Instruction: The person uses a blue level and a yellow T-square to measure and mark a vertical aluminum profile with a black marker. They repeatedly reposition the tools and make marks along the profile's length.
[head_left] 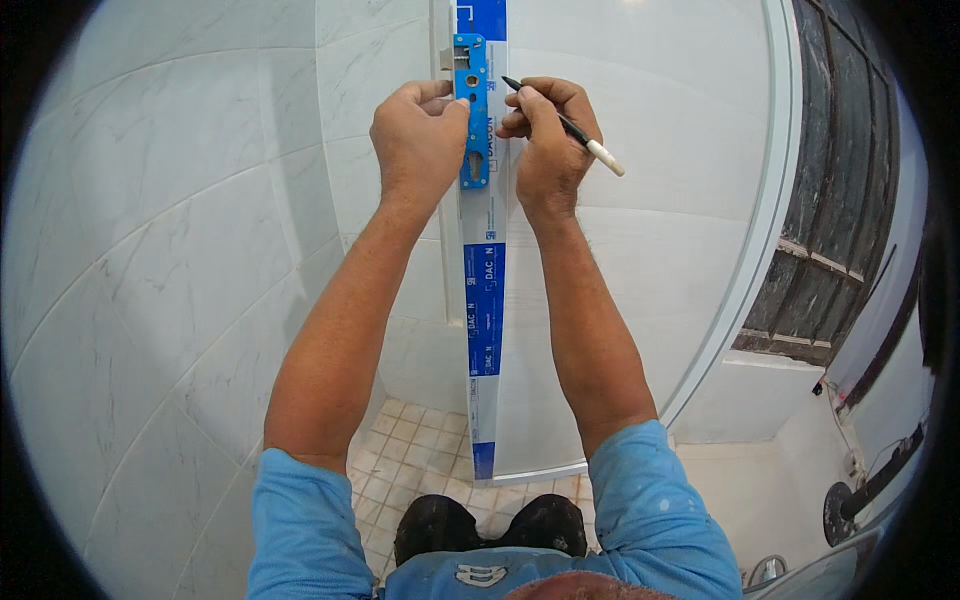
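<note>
Blue template (473,110) — narrow, flat, perforated

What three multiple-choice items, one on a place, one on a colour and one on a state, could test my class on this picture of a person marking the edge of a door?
1. Where does the blue template sit?
A. Flat on the floor tiles
B. Against the narrow door edge, at the height of the hands
C. On the wall tiles at the left

2. What colour are the person's sleeves?
A. Light blue
B. Red
C. Black

3. How does the right hand hold the pen?
A. It lies loose on an open palm
B. Its tip points down to the floor
C. Gripped in the fingers, dark tip toward the template

Answers: 1 B, the left hand presses the template against the door edge; 2 A, both sleeves at the lower rim are light blue; 3 C, the fingers close round the pen and its tip points at the template.
</note>
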